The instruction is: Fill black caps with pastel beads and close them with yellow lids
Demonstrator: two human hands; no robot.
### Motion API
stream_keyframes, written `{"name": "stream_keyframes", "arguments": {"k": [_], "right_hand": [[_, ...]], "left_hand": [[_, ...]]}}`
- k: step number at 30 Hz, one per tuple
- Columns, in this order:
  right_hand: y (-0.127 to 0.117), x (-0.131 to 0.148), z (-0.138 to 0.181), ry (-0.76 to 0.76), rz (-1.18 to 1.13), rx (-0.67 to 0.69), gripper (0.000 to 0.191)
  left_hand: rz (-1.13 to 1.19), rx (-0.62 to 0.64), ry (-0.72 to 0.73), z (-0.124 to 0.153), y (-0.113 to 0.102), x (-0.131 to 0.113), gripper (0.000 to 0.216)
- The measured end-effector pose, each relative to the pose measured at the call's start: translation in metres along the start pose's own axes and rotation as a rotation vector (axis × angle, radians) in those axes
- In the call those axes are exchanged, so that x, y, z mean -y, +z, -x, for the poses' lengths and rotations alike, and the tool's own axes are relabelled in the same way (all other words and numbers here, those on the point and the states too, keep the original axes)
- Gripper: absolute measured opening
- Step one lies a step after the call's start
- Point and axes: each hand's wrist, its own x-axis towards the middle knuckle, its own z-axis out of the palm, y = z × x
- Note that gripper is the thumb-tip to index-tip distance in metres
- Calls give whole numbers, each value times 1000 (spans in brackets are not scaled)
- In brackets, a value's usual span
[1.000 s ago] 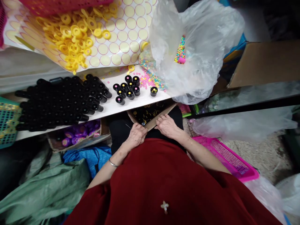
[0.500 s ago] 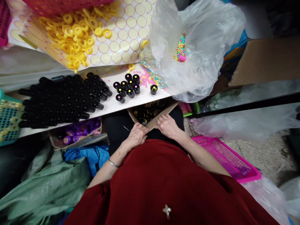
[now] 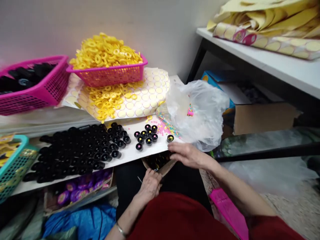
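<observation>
My left hand [image 3: 150, 184] is closed on the near edge of a cardboard box [image 3: 167, 168] between my knees; dark pieces with yellow bits lie inside. A thin shiny sliver [image 3: 139, 179] shows beside that hand, too small to name. Over the table's front edge, my right hand [image 3: 185, 154] has its fingers stretched out, with no object visible in it. Its fingertips are close to a lone black cup-shaped piece [image 3: 170, 138] with yellow beads inside; I cannot tell whether they touch. To the left stands a cluster of similar black pieces [image 3: 149, 141], holding pink or yellow beads.
Many black tubes [image 3: 75, 150] cover the table's left part. Yellow ring pieces [image 3: 107, 103] lie on a dotted sheet below a heaped pink basket [image 3: 107, 76]. A clear plastic bag [image 3: 200, 116] with colored beads sits at right. A teal basket [image 3: 15, 173] stands far left.
My right hand has left the box edge and risen forward to the lone black piece. My left hand stays on the box. The view has tilted up, showing the baskets and a shelf.
</observation>
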Motion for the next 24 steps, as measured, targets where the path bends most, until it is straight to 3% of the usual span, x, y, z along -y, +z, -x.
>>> {"name": "stream_keyframes", "arguments": {"k": [3,6,9,12,18,24], "right_hand": [[-40,-22,-69,63,90,-181,20],[-63,-39,-146,177,285,-213,21],[-68,-37,-212,209,464,-143,24],[-55,-28,-259,211,557,-74,31],[-18,-33,-297,451,532,-105,43],[-28,-36,-288,403,487,-125,40]], "left_hand": [[59,-27,-30,0,10,6,42],[108,-135,-71,0,19,8,53],[145,-238,-72,0,24,10,48],[134,-269,-48,0,28,15,47],[113,-281,18,2,35,25,48],[175,-457,74,3,8,14,33]]}}
